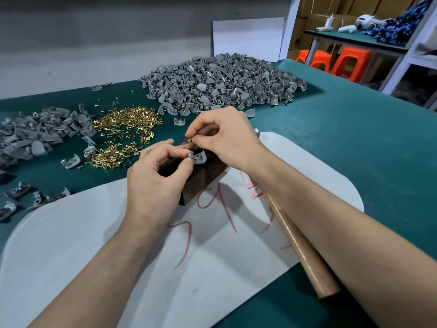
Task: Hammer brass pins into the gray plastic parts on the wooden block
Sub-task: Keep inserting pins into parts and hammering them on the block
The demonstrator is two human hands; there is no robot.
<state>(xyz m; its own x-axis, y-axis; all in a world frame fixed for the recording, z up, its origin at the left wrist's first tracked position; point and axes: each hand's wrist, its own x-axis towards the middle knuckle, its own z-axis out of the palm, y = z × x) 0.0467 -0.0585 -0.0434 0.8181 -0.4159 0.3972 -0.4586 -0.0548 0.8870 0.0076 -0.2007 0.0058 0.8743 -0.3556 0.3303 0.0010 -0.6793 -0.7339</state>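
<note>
Bare forearms converge forward; left hand (153, 183) curled, thumb-forefinger pinching; right hand (227, 140) fingertips pinched, just beyond it.

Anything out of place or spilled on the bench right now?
Nothing looks damaged. A few stray brass pins lie scattered on the green cloth beyond the main pin pile, toward the far edge. The hammer lies under the right forearm, so it could get bumped.

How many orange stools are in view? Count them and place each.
3. All stand under the green-topped table at upper right: left stool, middle stool, right stool. The teal workbench hides their lower parts; more may be hidden.
</note>
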